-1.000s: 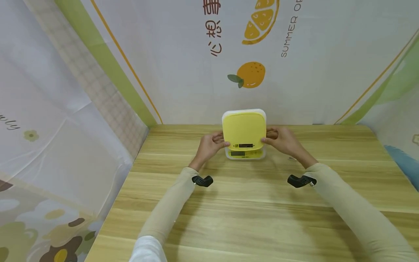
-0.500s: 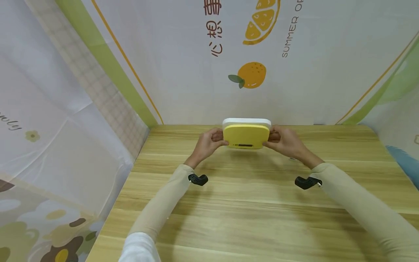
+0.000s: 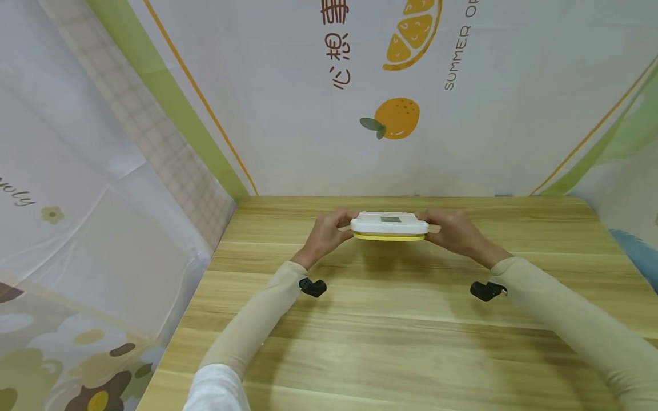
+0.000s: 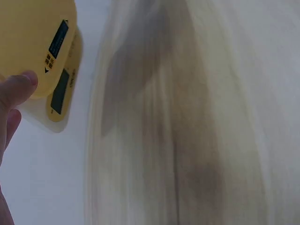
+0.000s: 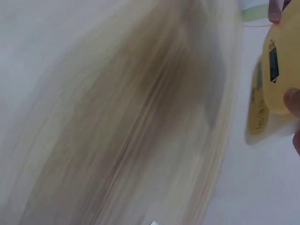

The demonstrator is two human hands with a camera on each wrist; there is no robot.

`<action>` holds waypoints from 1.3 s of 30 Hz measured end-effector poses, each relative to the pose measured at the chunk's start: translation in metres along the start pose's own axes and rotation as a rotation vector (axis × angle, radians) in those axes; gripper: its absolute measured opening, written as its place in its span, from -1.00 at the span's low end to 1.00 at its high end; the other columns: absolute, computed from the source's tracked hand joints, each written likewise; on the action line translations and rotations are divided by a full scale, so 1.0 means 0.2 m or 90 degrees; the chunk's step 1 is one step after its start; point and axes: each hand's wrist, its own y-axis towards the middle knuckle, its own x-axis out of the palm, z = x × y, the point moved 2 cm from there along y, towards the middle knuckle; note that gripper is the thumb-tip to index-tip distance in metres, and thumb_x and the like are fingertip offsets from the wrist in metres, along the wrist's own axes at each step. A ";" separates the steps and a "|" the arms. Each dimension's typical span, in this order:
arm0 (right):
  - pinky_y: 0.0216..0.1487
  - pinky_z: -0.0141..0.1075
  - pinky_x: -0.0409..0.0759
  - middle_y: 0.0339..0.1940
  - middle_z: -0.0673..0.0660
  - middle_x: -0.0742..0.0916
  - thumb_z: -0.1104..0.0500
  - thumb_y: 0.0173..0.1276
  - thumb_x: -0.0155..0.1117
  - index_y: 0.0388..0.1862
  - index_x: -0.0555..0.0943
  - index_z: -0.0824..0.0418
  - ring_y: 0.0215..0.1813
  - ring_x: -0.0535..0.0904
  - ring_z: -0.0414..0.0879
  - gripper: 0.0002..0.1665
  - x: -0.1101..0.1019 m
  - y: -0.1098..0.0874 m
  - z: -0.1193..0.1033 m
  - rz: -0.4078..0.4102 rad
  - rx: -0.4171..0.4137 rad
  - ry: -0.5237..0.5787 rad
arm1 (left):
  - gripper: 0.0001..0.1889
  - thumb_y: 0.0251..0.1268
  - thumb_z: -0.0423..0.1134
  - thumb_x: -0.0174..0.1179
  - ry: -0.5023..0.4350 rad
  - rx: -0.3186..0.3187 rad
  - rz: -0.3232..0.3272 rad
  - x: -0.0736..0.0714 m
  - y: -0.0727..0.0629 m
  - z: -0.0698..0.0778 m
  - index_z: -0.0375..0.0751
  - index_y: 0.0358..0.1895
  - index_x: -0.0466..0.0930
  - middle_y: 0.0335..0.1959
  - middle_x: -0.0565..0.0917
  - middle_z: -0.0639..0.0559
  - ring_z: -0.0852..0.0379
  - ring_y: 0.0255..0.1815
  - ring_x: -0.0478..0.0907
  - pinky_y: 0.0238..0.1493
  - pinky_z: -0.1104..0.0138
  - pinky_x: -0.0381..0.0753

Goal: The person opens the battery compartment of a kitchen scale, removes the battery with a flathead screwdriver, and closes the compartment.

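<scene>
Both hands hold a kitchen scale (image 3: 389, 227) above the far part of the table. In the head view its white base, with a grey rectangle on it, is turned up and the yellow platform faces down. My left hand (image 3: 326, 233) pinches the left edge, thumb on the platform side. The opposite edge is gripped by my right hand (image 3: 454, 230). The left wrist view shows the yellow platform (image 4: 30, 40) and a dark display (image 4: 59, 91) on the strip beside it. In the right wrist view, my right thumb (image 5: 292, 101) presses the platform near its corner.
A wood-grain table (image 3: 385, 325) lies beneath. A printed cloth (image 3: 308, 137) hangs right behind its far edge, and more cloth (image 3: 118, 228) hangs along the left. A black wrist camera (image 3: 312, 287) sits on the left forearm, another (image 3: 485, 291) on the right.
The scale has tipped over: its yellow face, turned toward the head camera before, now points down, and the white underside has come up. Both hands turned with it, keeping their hold.
</scene>
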 end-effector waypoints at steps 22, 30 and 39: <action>-0.30 -0.01 0.83 -0.15 0.41 0.79 0.55 -0.28 0.69 -0.18 0.64 0.41 -0.18 0.78 0.28 -0.40 0.13 -0.06 0.04 0.022 -0.164 -0.037 | -0.56 0.04 -0.53 0.53 0.189 0.142 0.050 0.10 -0.08 -0.10 -0.37 0.02 0.62 0.00 0.76 -0.24 -0.08 -0.05 0.77 0.07 0.36 0.77; -0.29 -0.05 0.83 -0.23 0.35 0.81 0.59 -0.27 0.59 -0.32 0.58 0.37 -0.23 0.78 0.22 -0.51 0.18 -0.09 0.04 0.038 -0.210 -0.058 | -0.57 0.10 -0.52 0.50 0.204 0.133 0.056 0.14 -0.10 -0.13 -0.36 0.04 0.60 -0.01 0.77 -0.24 -0.07 -0.05 0.77 0.06 0.32 0.78; -0.29 0.00 0.82 -0.17 0.40 0.80 0.37 0.47 0.26 -0.37 0.49 0.37 -0.16 0.78 0.22 -0.81 0.20 -0.13 0.02 0.002 -0.211 -0.073 | -0.61 0.10 -0.51 0.50 0.216 0.127 0.056 0.17 -0.12 -0.15 -0.33 0.01 0.61 -0.07 0.79 -0.20 -0.03 -0.07 0.77 0.02 0.28 0.80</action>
